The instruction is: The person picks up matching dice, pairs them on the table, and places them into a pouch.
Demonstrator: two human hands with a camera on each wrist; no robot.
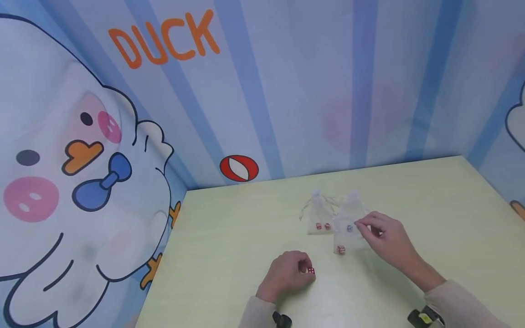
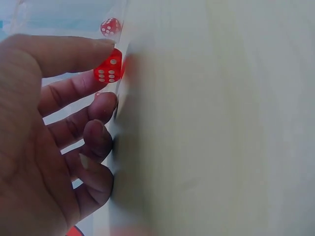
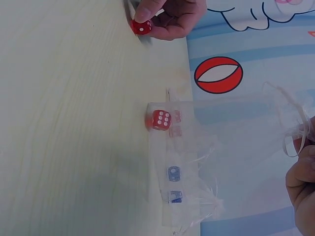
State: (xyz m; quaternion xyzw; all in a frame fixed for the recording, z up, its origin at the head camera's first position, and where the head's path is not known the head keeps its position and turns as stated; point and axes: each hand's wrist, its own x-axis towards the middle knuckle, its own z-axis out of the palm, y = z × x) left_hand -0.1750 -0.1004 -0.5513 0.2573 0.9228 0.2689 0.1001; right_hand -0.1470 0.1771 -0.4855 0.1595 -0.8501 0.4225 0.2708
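Note:
My left hand (image 1: pixel 287 273) pinches a red die (image 2: pixel 109 69) with white pips between thumb and index finger, low over the table. The other fingers are curled loosely. Up by the two bags behind, my right hand (image 1: pixel 387 238) pinches the top of a sheer white drawstring bag (image 3: pixel 236 123). One red die (image 3: pixel 161 120) lies in a bottom corner of that bag. Behind it stands a similar bag (image 1: pixel 317 210) with two red dice (image 1: pixel 318 226). Another sheer bag (image 1: pixel 353 202), with two blue dice (image 3: pixel 174 173), is partly covered by the held one.
The pale yellow-green table (image 1: pixel 229 228) runs back to a blue striped backdrop (image 1: pixel 311 91). A large printed duck (image 1: pixel 135 237) fills the left side, and a red and white ball (image 1: pixel 239 168) is printed above the table's back edge.

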